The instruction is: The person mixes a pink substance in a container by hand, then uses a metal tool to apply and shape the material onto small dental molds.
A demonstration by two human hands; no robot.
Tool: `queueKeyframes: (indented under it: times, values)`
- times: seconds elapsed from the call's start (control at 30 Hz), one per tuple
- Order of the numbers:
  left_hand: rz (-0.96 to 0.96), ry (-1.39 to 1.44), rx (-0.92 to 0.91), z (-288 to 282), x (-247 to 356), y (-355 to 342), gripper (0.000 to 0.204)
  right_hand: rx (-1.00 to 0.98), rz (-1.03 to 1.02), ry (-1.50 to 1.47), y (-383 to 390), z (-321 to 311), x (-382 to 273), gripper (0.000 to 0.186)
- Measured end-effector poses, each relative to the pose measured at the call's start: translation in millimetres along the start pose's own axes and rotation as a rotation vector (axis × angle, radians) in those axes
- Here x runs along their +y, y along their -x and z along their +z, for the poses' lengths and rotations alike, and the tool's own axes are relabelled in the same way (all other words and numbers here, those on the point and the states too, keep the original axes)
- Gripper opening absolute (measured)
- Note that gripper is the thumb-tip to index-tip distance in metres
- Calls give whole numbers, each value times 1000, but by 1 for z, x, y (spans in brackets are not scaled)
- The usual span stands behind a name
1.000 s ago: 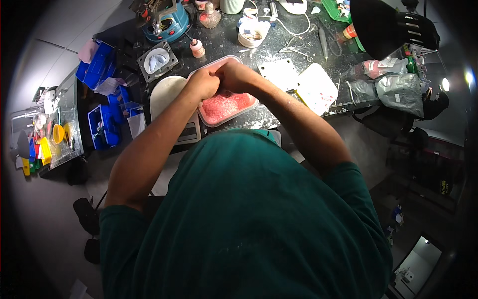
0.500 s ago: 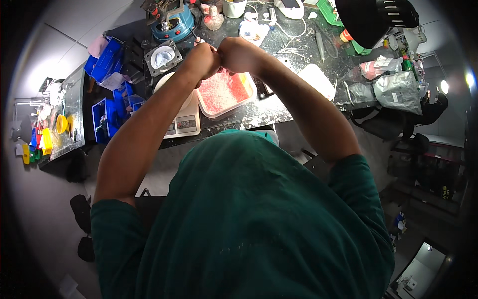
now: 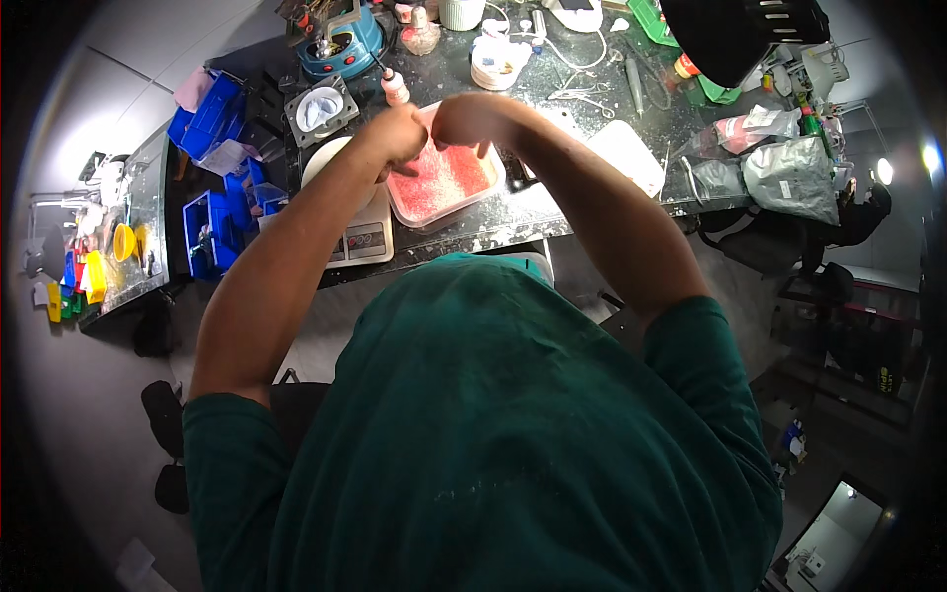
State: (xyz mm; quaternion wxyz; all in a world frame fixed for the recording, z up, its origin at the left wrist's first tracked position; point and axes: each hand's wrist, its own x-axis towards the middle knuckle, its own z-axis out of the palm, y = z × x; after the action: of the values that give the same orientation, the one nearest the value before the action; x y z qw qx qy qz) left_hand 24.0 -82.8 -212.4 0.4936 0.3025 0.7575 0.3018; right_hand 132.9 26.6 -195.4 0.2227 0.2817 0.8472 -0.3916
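My left hand (image 3: 398, 136) and my right hand (image 3: 464, 123) hover over a translucent rectangular tub (image 3: 416, 218) holding pink granular material (image 3: 439, 187). Both hands have curled fingers pointing down toward the pink material; whether anything is in them is hidden. A round white object (image 3: 321, 160) on a scale (image 3: 360, 242) sits just left of the tub, partly behind my left arm. A pink-filled bottle (image 3: 394, 87) stands beyond the hands. A white board (image 3: 631, 158) lies to the right of my right forearm.
At the back are a blue machine (image 3: 345, 49), a metal mould (image 3: 321, 111), a white cup (image 3: 493, 64) and scissor-like tools (image 3: 587, 97). A black lamp (image 3: 730, 35) overhangs the right side, above silver bags (image 3: 789, 183). Blue bins (image 3: 207, 123) stand at left.
My hands were together in the tub a second ago, rose above its far end, and now are a little lower, with a small gap between them.
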Motion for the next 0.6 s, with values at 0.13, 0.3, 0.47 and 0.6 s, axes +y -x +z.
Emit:
queueKeyframes:
  times: [0.13, 0.3, 0.47, 0.6]
  values:
    - [-220, -264, -208, 3, 2, 6, 41, -204, 183, 7, 4, 20, -1, 49]
    - [-456, 232, -259, 27, -37, -27, 64, -217, -25, 194, -34, 57, 21, 48]
    - [-715, 435, -233, 36, -44, -21, 75, -349, 201, 140, -8, 50, 14, 48]
    - [-645, 456, -334, 50, -48, -3, 81, -384, 266, 183, -39, 97, 58, 37]
